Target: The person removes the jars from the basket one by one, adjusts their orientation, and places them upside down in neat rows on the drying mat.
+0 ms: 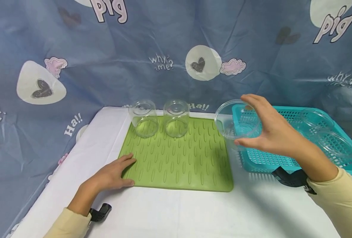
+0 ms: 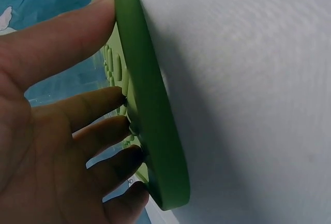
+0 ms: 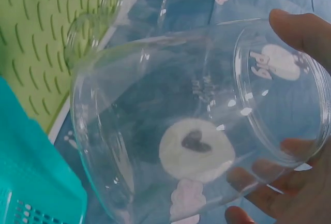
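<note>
My right hand (image 1: 271, 129) grips a clear drinking glass (image 1: 223, 124) between thumb and fingers, in the air beside the mat's right edge and in front of the basket. In the right wrist view, the glass (image 3: 155, 94) lies sideways, with the fingers (image 3: 264, 180) round its thick-ringed end. Two more clear glasses, one on the left (image 1: 143, 120) and one beside it (image 1: 176, 120), stand bottom up on the far part of a green ridged mat (image 1: 179, 162). My left hand (image 1: 110, 175) rests at the mat's near left edge, its thumb and fingertips touching it.
A turquoise perforated basket (image 1: 271, 167) stands right of the mat on the white cloth (image 1: 176, 211), with several clear glasses (image 1: 336, 143) lying in it. A blue printed sheet (image 1: 128, 66) hangs behind the table.
</note>
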Motion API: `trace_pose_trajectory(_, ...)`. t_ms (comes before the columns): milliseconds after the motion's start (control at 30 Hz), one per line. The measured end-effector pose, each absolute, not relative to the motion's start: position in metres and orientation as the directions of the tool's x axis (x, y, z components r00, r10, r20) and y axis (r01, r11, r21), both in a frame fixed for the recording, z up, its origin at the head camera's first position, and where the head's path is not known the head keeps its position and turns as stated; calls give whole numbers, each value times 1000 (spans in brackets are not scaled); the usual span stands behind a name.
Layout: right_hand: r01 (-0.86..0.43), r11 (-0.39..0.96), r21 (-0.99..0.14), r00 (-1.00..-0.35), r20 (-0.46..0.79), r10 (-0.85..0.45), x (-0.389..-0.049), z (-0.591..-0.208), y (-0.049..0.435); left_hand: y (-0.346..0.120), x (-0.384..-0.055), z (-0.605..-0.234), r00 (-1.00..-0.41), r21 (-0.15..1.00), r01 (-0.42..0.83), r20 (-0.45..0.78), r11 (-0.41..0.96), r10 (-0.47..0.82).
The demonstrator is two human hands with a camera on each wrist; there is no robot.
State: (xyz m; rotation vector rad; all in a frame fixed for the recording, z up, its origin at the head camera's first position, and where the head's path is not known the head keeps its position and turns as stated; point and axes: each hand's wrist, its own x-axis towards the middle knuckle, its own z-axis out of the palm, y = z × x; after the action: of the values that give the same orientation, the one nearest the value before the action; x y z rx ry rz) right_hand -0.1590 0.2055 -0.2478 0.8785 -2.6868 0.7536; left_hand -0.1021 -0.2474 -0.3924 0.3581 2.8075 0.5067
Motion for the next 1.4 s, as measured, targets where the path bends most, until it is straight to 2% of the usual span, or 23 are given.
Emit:
trace_pose_trajectory(267,-618,692,-374,-786,307,-536,-158,-248,187,-246,-99,-391,-939,374,187,-202,908,277)
trace_pose_trajectory(567,-696,627,-351,-718,307,-625,-151,-261,165,-240,-98,-392,-939,406,175,-204,897,275)
trace_pose_trajectory(900,-785,555,-274,-618,397,-679,-151,-280,140,-240,-96,-394,-938,422,169,-207,891,276)
trace_pose_trajectory(1100,-771,549,-323,-636,345,-691,-146,-285,135,-241,-99,-393,-932,436,190,-202,880,302)
trace_pose_trajectory(1300,-765,579,-281,-644,327,-692,-142,-290,132,-246,-101,-389,-924,475,192,-208,859,321)
trace_pose_trajectory(1400,-773,580,-257,-635,328,-700,-142,-291,130,-249,-101,-379,-931,511,200,-168,836,325)
